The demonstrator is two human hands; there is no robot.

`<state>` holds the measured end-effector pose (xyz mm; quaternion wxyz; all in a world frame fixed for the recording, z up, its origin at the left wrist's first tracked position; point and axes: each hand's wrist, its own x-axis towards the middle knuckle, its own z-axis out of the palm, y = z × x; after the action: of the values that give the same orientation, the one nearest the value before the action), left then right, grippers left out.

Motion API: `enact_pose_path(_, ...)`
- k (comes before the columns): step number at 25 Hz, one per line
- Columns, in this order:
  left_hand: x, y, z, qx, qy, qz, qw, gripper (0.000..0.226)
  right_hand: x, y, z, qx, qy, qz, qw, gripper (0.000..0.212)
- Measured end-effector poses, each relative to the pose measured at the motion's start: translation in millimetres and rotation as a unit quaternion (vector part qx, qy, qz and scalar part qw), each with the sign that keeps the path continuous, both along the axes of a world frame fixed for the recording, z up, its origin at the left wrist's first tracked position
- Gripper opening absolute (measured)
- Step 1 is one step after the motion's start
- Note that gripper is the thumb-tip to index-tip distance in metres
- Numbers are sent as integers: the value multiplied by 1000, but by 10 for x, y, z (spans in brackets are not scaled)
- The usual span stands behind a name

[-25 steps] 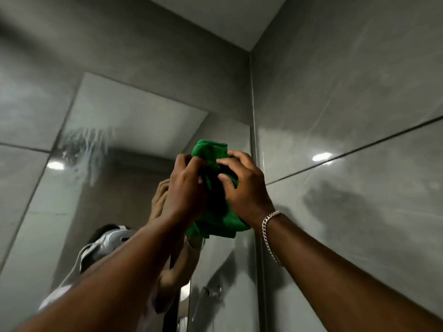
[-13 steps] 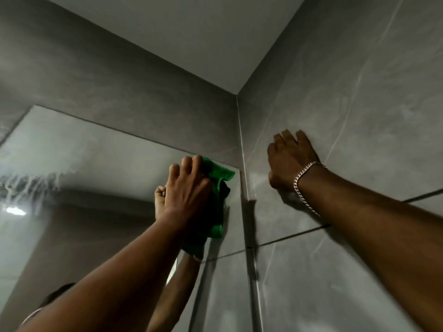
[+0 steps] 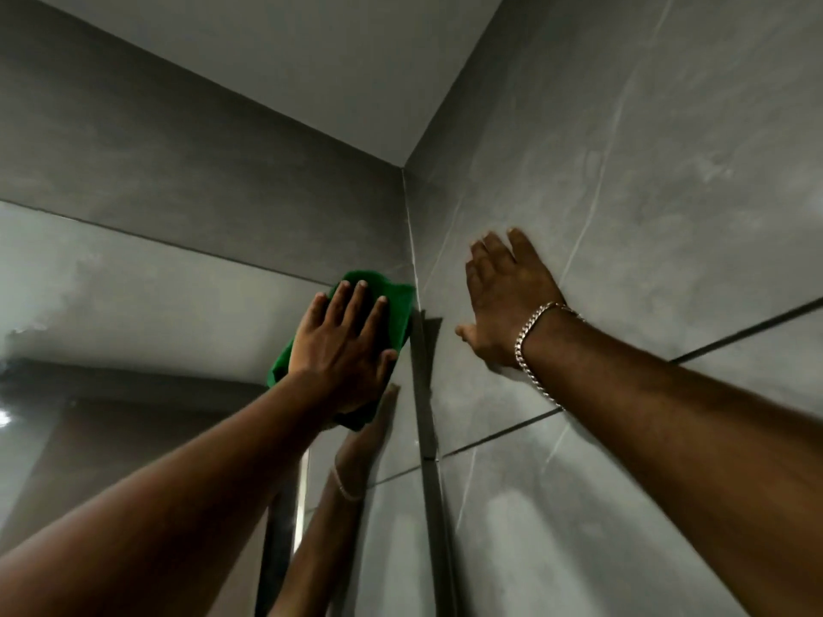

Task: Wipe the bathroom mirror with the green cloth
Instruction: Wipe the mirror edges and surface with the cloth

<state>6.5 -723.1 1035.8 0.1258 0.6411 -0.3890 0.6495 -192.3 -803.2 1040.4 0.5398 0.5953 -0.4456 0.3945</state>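
Observation:
The green cloth [image 3: 394, 305] is pressed flat against the top right corner of the bathroom mirror [image 3: 156, 313]. My left hand [image 3: 343, 349] lies on the cloth with fingers spread, covering most of it. My right hand [image 3: 503, 300], with a silver chain bracelet at the wrist, rests open and flat on the grey tiled side wall [image 3: 645, 193] to the right of the mirror, holding nothing. The mirror reflects both arms below the cloth. A smeared, foggy patch shows on the glass at the left.
Grey tiled wall [image 3: 200, 149] runs above the mirror and meets the side wall in a corner just right of the cloth. The ceiling [image 3: 334, 51] is close above. A dark vertical mirror edge strip [image 3: 427, 416] runs down beside the corner.
One second ago both hands held the cloth in front of the mirror. My right hand let go and went to the side wall; my left hand pushed the cloth up into the mirror's top right corner.

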Motion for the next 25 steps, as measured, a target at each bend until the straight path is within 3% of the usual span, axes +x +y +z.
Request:
enact_pose_path(5, 70, -39, -742, 66, -41, 29, 997, 75, -24, 5, -12, -6, -6, 13, 1000, 86)
enact_pose_path(12, -26, 153, -130, 35, -4, 61, 998, 74, -17, -2, -33, -6, -9, 13, 1000, 87)
enact_pose_path(18, 209, 152, -1222, 125, -97, 3, 987, 73, -4, -17, -24, -27, -4, 20, 999, 88)
enact_pose_path(20, 181, 197, -1176, 151, -109, 19, 982, 74, 1, -25, -21, -35, -5, 20, 999, 88)
enact_pose_path(25, -30, 158, -603, 101, -56, 74, 991, 73, 3, -37, -13, -24, 10, 8, 1000, 88)
